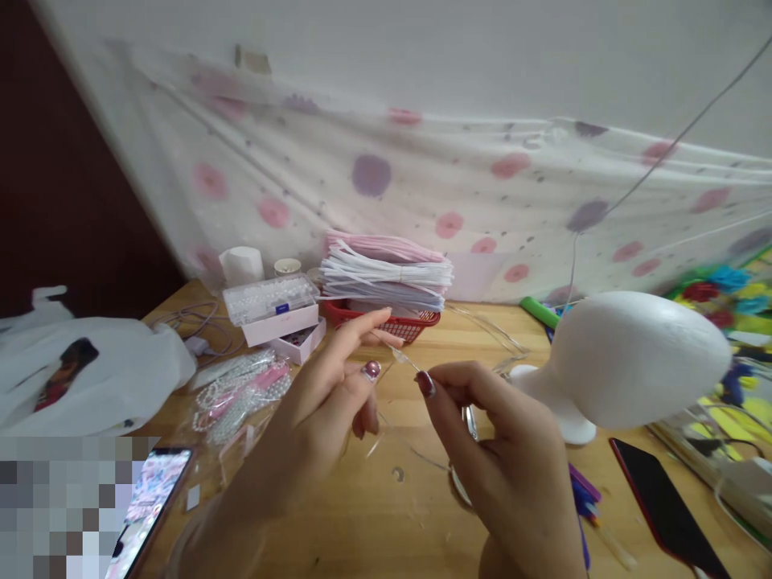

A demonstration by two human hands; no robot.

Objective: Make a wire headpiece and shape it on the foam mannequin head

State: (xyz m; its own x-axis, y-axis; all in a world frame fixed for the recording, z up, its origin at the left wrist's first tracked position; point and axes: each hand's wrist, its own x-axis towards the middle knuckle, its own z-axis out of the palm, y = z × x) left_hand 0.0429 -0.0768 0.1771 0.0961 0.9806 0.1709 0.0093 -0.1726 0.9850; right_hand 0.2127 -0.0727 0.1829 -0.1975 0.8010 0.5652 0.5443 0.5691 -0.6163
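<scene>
My right hand (pixel 494 450) pinches a thin wire (pixel 415 367) between thumb and index finger. On this wire, between my hands, sits a small clear piece (pixel 399 355), too small to name surely. My left hand (pixel 338 386) is open, its index finger stretched out and its thumb apart. The wire's far end reaches the left fingertips; whether they touch it I cannot tell. Behind my right hand, a silvery metal object (pixel 470 421) is partly hidden. Loose wire (pixel 431 460) lies on the wooden table (pixel 362 523) below.
A red basket (pixel 410 328) bears bundles of white and pink strips (pixel 386 273). Left are a bead box (pixel 271 297), bagged bead strings (pixel 241 394), a plastic bag (pixel 108 370) and a lit phone (pixel 153 498). Right stand a white foam head (pixel 639 358) and a dark phone (pixel 663 507).
</scene>
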